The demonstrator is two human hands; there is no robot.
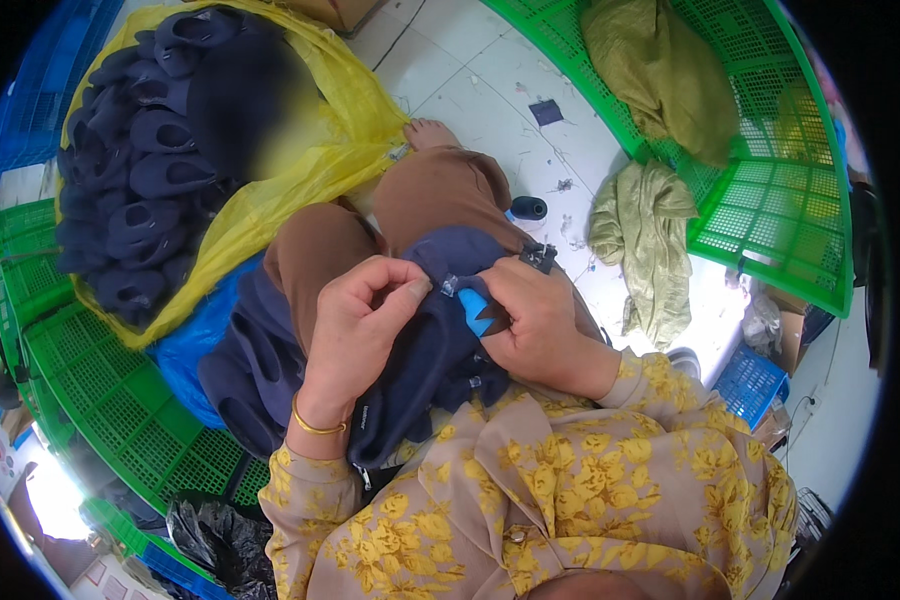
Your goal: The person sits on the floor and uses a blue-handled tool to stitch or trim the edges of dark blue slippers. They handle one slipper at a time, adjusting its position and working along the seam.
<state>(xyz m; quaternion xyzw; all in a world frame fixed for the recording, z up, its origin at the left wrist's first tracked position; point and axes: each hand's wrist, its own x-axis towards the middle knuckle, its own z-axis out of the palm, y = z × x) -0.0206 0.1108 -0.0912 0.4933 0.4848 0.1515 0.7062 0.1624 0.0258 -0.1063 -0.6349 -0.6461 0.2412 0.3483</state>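
Note:
Several dark navy slipper-shaped fabric pieces (410,365) lie on my lap, one partly beneath my hands. My left hand (355,325) is closed in a pinch, thumb against forefinger, at the edge of the upper piece. Whatever those fingertips hold is too small to make out. A small clear plastic bit (449,287) shows on the fabric between both hands. My right hand (545,325) wraps round a blue-and-black hand tool (475,312), its body mostly hidden by the fingers. A black end of something (539,256) sticks out above that hand's knuckles.
At upper left a yellow sack (345,100) holds many similar navy pieces. Green mesh baskets (770,215) stand at right and left; olive cloth (645,230) hangs by the right one. A dark thread spool (528,208) and a dark scrap (546,112) lie on the tiled floor.

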